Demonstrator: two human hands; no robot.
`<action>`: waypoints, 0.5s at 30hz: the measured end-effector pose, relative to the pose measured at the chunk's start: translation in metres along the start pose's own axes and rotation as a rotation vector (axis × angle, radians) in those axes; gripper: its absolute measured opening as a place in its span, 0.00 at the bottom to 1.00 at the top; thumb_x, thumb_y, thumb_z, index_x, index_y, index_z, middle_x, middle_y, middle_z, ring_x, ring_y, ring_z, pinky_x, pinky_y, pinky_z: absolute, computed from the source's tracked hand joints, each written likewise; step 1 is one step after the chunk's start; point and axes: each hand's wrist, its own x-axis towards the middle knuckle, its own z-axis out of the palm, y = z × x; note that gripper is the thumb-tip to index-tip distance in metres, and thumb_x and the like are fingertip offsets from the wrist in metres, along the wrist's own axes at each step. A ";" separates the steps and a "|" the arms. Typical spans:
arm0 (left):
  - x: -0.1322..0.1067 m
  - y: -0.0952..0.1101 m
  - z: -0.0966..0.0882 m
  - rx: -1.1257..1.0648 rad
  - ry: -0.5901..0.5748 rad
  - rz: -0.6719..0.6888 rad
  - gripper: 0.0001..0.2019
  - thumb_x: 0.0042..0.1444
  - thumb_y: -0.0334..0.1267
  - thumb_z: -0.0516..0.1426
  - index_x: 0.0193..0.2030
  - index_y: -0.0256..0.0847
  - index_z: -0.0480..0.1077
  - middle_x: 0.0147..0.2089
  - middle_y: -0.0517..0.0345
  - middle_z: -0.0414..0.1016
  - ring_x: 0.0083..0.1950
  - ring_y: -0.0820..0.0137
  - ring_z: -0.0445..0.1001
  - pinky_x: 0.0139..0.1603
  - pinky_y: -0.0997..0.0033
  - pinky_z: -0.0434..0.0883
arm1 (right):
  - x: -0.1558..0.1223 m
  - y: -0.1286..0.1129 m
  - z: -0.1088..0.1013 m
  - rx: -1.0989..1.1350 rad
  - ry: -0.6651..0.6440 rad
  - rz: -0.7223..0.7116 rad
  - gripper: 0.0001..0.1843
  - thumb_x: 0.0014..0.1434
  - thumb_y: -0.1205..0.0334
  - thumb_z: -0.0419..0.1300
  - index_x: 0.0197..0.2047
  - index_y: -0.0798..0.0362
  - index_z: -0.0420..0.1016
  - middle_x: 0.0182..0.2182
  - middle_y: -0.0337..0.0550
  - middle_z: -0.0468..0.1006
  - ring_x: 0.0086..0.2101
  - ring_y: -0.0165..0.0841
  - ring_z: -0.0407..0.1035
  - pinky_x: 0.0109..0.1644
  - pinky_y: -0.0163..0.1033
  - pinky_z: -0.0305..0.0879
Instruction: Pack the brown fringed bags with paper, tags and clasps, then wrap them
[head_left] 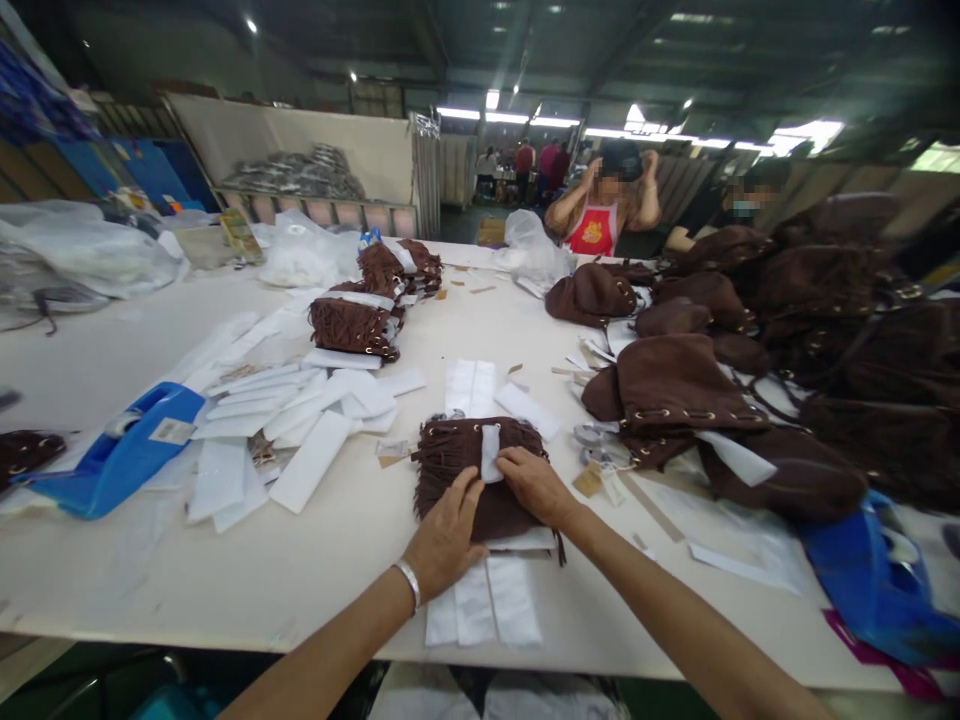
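Note:
A brown fringed handbag (442,460) lies flat in front of me, with a small white strip (490,452) across its upper middle. My left hand (446,535) rests on the bag's lower left part, fingers stretched out, a bracelet (409,582) on the wrist. With bent fingers, my right hand (536,485) grips the right edge of the white strip against the bag; its thumb is partly hidden. Long white paper strips (514,600) stick out from beneath the bag on the near side, and more white strips (471,385) show on the far side.
Loose white pads (311,465) and a blue tape dispenser (124,455) lie to the left. Folded fringed bags (349,325) are stacked farther back. Brown bags (675,385) pile up on the right near another blue dispenser (874,580). A person in a red apron (594,230) is across the table.

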 end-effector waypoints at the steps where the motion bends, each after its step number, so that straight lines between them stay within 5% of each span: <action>1: 0.004 0.000 -0.003 0.007 -0.017 -0.002 0.48 0.50 0.42 0.64 0.71 0.37 0.40 0.74 0.38 0.40 0.70 0.51 0.53 0.64 0.52 0.62 | 0.000 0.003 -0.002 0.004 -0.026 -0.016 0.08 0.65 0.69 0.51 0.41 0.53 0.72 0.42 0.47 0.73 0.43 0.35 0.64 0.47 0.38 0.62; 4: 0.018 -0.001 -0.011 0.082 -0.147 0.042 0.53 0.47 0.45 0.65 0.72 0.37 0.37 0.75 0.40 0.33 0.66 0.49 0.59 0.62 0.52 0.63 | 0.004 0.010 -0.005 0.019 -0.085 -0.031 0.08 0.64 0.70 0.52 0.42 0.53 0.73 0.41 0.47 0.72 0.42 0.36 0.64 0.46 0.38 0.62; 9: 0.030 -0.006 -0.013 0.188 -0.308 0.113 0.45 0.48 0.50 0.62 0.70 0.37 0.49 0.75 0.44 0.37 0.57 0.50 0.65 0.57 0.53 0.64 | 0.001 -0.009 -0.025 0.066 -0.072 0.045 0.09 0.64 0.69 0.53 0.43 0.55 0.74 0.41 0.50 0.74 0.43 0.37 0.66 0.47 0.39 0.63; 12: 0.030 -0.006 -0.011 0.217 -0.318 0.122 0.43 0.49 0.51 0.61 0.69 0.37 0.53 0.75 0.44 0.36 0.58 0.49 0.63 0.57 0.52 0.62 | -0.037 -0.053 -0.059 0.229 0.136 0.167 0.11 0.67 0.66 0.52 0.44 0.52 0.75 0.39 0.46 0.77 0.40 0.34 0.71 0.44 0.37 0.67; 15: 0.030 -0.005 -0.011 0.228 -0.321 0.125 0.43 0.49 0.52 0.61 0.69 0.36 0.53 0.75 0.44 0.37 0.58 0.48 0.63 0.57 0.52 0.62 | -0.103 -0.103 -0.092 -0.015 0.201 0.130 0.13 0.66 0.55 0.54 0.39 0.46 0.79 0.30 0.41 0.79 0.30 0.32 0.73 0.26 0.33 0.69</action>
